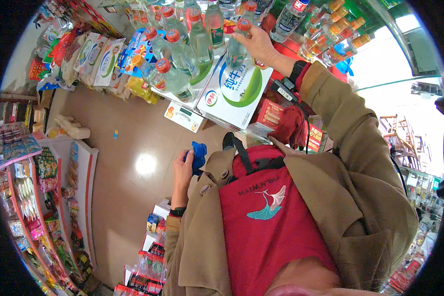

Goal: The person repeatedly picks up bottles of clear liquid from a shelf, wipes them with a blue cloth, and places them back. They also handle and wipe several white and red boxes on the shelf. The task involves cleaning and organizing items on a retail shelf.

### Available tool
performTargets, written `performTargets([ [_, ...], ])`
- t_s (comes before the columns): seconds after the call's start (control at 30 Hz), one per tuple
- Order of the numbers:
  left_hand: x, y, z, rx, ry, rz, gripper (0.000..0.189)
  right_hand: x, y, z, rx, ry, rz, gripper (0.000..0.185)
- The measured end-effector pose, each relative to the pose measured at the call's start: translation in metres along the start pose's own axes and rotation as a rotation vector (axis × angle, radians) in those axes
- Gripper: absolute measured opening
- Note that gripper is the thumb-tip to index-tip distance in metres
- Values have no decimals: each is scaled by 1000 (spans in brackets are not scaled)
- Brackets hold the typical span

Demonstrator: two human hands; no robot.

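My right hand (258,43) grips the neck of a clear glass bottle (236,55) with a red cap. The bottle's base is over a white and green milk carton (231,94); whether it touches the carton I cannot tell. Lower down, my left hand (182,166) holds a crumpled blue cloth (199,155) beside the coat. Several similar red-capped bottles (181,51) stand to the left of the held one. At their near left is a bottle with an orange cap (153,72).
Clear bottles with gold caps (327,37) stand at the upper right. A red box (270,114) and a dark red cloth (290,127) lie by the carton, where a black cable (306,122) hangs. Snack shelves (40,207) line the left, across the brown floor (129,125).
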State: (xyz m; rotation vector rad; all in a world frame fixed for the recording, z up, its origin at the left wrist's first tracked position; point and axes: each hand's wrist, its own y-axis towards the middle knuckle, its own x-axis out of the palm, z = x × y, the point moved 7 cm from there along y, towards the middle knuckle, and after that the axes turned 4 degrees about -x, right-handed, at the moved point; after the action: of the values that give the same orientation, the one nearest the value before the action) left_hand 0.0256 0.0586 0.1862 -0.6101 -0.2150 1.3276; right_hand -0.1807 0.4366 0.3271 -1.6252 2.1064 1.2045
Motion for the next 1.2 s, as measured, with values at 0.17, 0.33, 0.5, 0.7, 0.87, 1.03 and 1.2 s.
performTargets([
  [0.17,4,6,7,44,32,-2,29,3,1,2,51,40,-30,37],
  [0.33,8,9,6,28,16,-14,29,4,7,8,76,-31,-48,38],
  [0.5,12,13,12,90,78,-17,30,6,11,12,40,53,-87,42],
  [0.7,22,25,18,75,165,-22,30,6,14,22,154,7,-145,51],
  [0.87,32,32,30,137,157,-49,30,-30,4,-3,148,-63,14,50],
  [1.03,43,38,35,130,216,-82,32,-112,-17,-110,124,351,-275,24],
  [1.2,76,57,54,230,421,-128,38,-241,-61,-288,-517,636,-601,20],
])
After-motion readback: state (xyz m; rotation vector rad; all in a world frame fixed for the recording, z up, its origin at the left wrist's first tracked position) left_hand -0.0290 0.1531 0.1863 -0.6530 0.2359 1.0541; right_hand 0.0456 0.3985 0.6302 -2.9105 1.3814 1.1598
